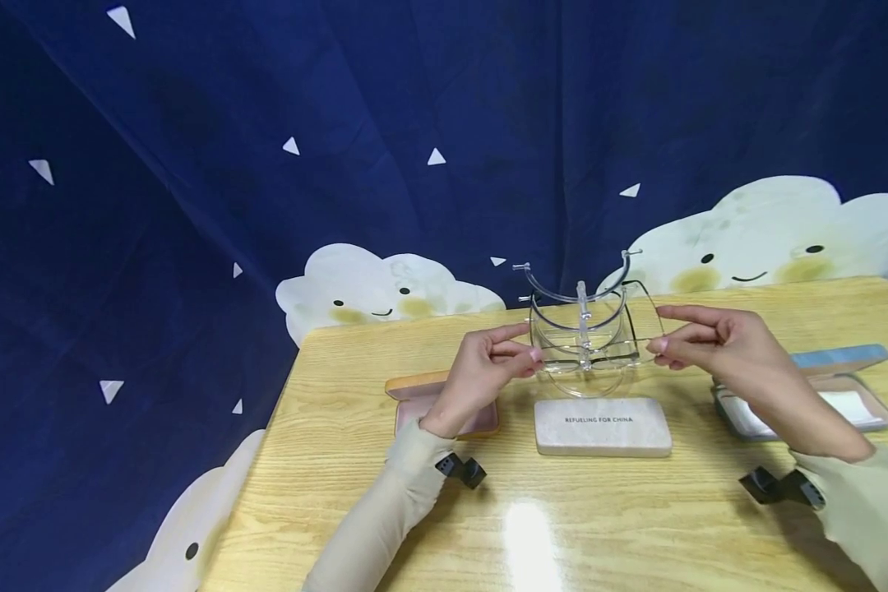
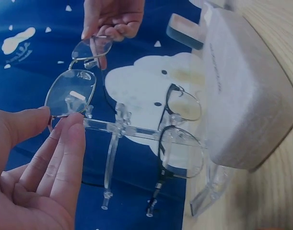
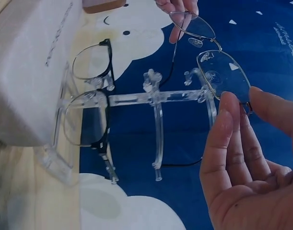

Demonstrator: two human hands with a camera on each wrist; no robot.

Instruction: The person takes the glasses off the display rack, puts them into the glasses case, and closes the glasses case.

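Observation:
Between both hands is a pair of thin metal-rimmed glasses (image 2: 69,93). My left hand (image 1: 484,366) pinches one end of the frame between thumb and fingers, and my right hand (image 1: 733,341) pinches the opposite end. The glasses are level with the upper part of a clear plastic display stand (image 1: 583,308), their temples pointing back past its curved arms. Lower on the stand sits a second pair, black-browed glasses (image 3: 104,120). Part of the stand is hidden behind the held lenses in the head view.
A closed pale glasses case (image 1: 603,432) with lettering lies in front of the stand. On the left, an open orange case (image 1: 414,385) is partly covered by the left arm. An open blue case (image 1: 844,359) with a white cloth (image 1: 851,409) lies right, behind the right forearm.

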